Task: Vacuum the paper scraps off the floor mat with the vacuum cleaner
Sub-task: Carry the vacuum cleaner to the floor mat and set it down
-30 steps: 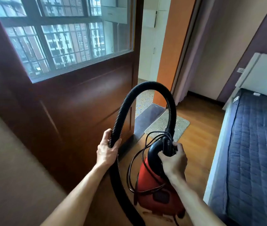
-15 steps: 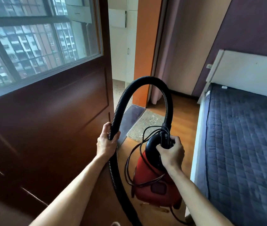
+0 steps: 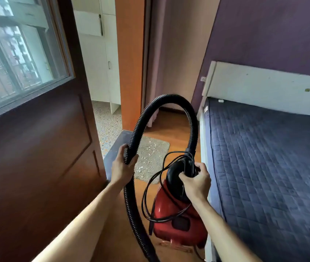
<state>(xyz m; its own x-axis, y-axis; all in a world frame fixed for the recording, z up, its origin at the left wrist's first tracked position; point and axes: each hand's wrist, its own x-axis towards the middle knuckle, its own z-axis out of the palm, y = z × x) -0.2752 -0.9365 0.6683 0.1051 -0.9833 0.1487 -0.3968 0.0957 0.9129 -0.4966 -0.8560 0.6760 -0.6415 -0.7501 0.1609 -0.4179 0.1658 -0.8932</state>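
Bedroom floor (image 3: 177,133): mat (image 3: 151,154) partly hidden behind hose (image 3: 169,97); left hand (image 3: 121,169) grips hose, right hand (image 3: 197,183) grips the handle of vacuum cleaner (image 3: 169,210).

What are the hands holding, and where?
The left hand grips the black hose partway along; right hand grips the red vacuum cleaner by its top handle.

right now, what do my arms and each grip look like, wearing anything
Both forearms are bare, with no sleeve in view. The left grip and right grip wear no gloves, and no watch, band or ring shows on the visible sides.
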